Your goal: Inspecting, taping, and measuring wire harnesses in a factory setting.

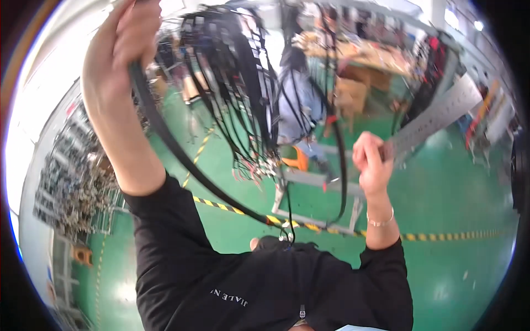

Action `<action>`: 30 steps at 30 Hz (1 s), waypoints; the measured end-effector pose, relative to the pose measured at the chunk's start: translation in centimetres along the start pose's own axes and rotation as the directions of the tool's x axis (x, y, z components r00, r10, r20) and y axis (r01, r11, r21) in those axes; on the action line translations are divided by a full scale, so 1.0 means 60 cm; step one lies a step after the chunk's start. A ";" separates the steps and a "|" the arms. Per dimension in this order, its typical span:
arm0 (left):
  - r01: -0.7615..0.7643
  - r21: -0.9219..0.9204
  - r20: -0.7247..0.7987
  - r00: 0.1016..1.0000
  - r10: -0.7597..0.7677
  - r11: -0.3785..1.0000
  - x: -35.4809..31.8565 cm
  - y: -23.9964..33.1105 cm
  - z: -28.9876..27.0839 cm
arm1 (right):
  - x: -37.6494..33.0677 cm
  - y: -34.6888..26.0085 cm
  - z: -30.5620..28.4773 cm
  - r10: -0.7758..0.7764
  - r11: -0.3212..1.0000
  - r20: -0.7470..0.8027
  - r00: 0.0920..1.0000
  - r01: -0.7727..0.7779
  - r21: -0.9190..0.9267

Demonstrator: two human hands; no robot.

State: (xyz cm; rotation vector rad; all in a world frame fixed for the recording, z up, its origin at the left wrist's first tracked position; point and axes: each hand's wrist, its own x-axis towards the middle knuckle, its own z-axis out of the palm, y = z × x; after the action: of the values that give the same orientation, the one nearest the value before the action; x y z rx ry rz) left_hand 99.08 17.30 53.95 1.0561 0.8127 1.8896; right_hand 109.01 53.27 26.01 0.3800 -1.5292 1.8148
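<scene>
Our left hand (130, 44), at the upper left of the frame, is curled tightly around a black cable (172, 146); motion blurs it, so we cannot tell exactly how each finger lies. Our right hand (372, 163), right of centre, is closed in a fist around the near end of a metal ruler (433, 119), whose blade slants toward the upper right. Gripping only that end probably leaves most of the blade free.

From the left hand the cable sags in a long curve to the lower middle, where thinner leads and small white connectors hang before our body. We judge that the high left arm keeps its length up off the floor. Another dark cable loop (342, 165) drops beside the right hand; we cannot tell whether it belongs to the same piece.

Beyond, at upper centre, many black cables (243, 66) hang in a bunch, likely so that they stay straight and untangled. Next to them a co-worker in a light blue top (298, 105) is near an orange stool (298, 160). A bench (386, 58) stands at the upper right, with a cardboard box (351, 96) near it. Striped tape (441, 237) crosses the green floor (452, 193), apparently marking out areas.
</scene>
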 end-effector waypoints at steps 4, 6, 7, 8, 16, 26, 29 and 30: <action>-0.555 0.253 -0.235 0.760 0.606 0.793 -0.230 -0.070 0.110 | -0.018 -0.057 0.089 0.112 0.943 0.244 0.963 -0.180 0.280; -0.725 0.420 -0.328 0.439 0.836 0.546 -0.248 -0.098 0.101 | -0.009 -0.082 0.143 0.039 0.962 0.260 0.965 -0.106 0.250; -0.579 0.707 -0.274 0.305 0.912 0.406 -0.215 -0.131 0.116 | 0.012 -0.099 0.176 -0.055 0.974 0.367 0.929 -0.031 0.225; -0.348 0.899 -0.205 0.204 0.957 0.267 -0.170 -0.165 0.097 | 0.024 -0.103 0.221 -0.027 0.972 0.371 0.928 -0.062 0.227; -0.124 0.933 -0.233 0.512 0.827 0.339 -0.039 -0.274 -0.152 | 0.258 -0.031 0.419 0.073 0.954 0.581 0.810 0.113 -0.278; 0.024 0.811 -0.321 0.854 0.410 0.584 -0.133 -0.156 -0.419 | 0.353 0.030 0.421 0.156 0.987 0.609 0.777 -0.102 -0.122; 0.058 0.767 -0.271 0.932 0.241 0.639 -0.096 -0.146 -0.416 | 0.382 0.011 0.404 0.095 0.991 0.643 0.760 -0.014 -0.130; 0.164 0.771 -0.372 0.900 0.227 0.615 -0.088 -0.141 -0.406 | 0.393 0.004 0.391 0.129 0.987 0.620 0.774 -0.039 -0.156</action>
State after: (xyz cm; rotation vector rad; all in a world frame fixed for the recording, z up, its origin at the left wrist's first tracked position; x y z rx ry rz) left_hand 82.07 13.15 34.28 1.1338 2.0619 1.8232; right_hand 87.24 39.02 46.74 0.9419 -2.1381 1.7208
